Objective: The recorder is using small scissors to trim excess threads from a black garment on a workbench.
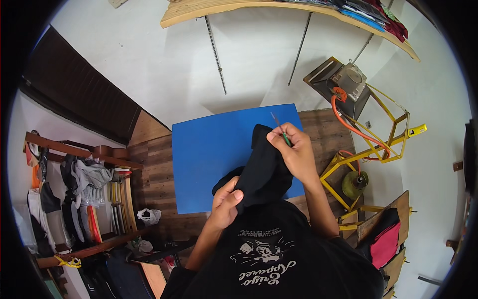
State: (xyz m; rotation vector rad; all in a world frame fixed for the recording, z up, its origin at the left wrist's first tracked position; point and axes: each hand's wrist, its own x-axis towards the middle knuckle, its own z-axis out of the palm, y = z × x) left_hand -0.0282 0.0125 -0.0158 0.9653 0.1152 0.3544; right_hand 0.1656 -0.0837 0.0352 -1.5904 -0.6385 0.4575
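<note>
A piece of black fabric (263, 168) is stretched between my two hands, above the blue tabletop (209, 157). My left hand (225, 203) pinches its lower left edge, thumb on top. Higher up, my right hand (295, 151) grips the upper end between thumb and forefinger. The same right hand also holds a slim green-handled tool (285, 139), which looks like a seam ripper. Its thin tip points up and away from me. More of the black cloth bunches beneath and behind the stretched part, and its full shape is hidden.
At the right stands a yellow metal frame (343, 160) with a burner (351, 79), an orange hose (341, 117) and a green gas cylinder (354, 185). Folded cloth (386, 243) lies on boards below. Racks of garments (89, 175) fill the left. A wooden shelf (239, 6) spans the far wall.
</note>
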